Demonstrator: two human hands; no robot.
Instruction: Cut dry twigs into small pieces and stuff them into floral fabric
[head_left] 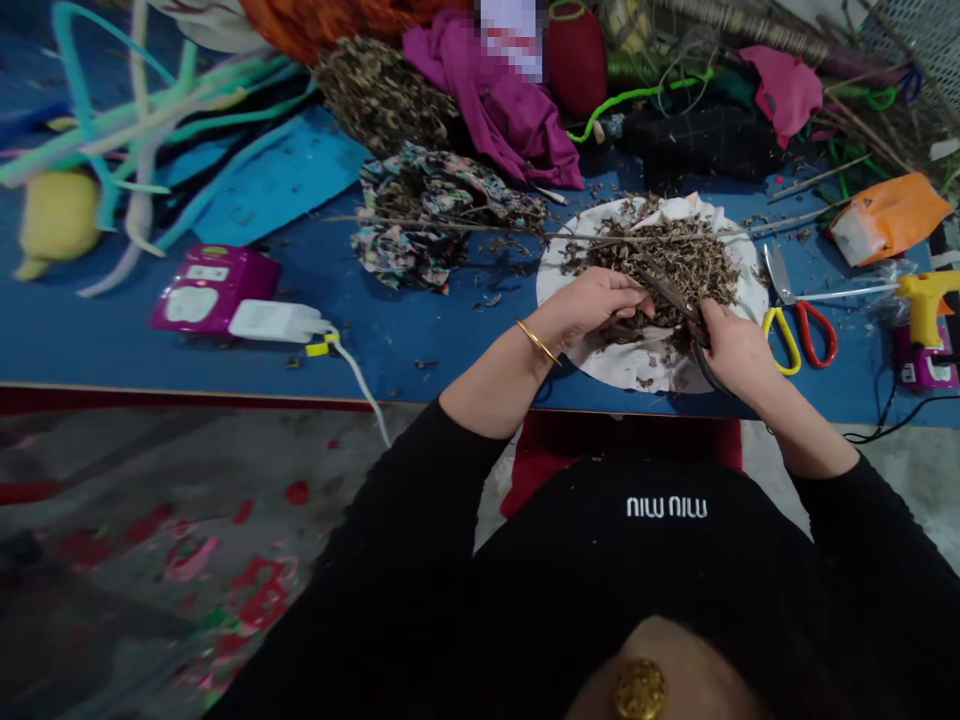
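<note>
A white round cloth or mat [553, 270] lies near the table's front edge, with a heap of brown dried plant bits [705, 260] on it. My right hand [735, 345] is closed around the handles of dark scissors [664, 284], whose blades point up and left over the heap. Close by the blades, my left hand [592, 308] has its fingers pinched together at the heap's near left side. What sits between those fingertips is too small to make out, perhaps some of the brown bits. A long thin twig [480, 227] stretches across behind both hands.
Scissors with red and yellow handles [814, 335] lie right, near a yellow glue gun [926, 300] and an orange packet [892, 215]. Patterned cloth [412, 235], purple cloth [495, 100] and twigs crowd the back. A purple box [217, 285] with a white plug stands left.
</note>
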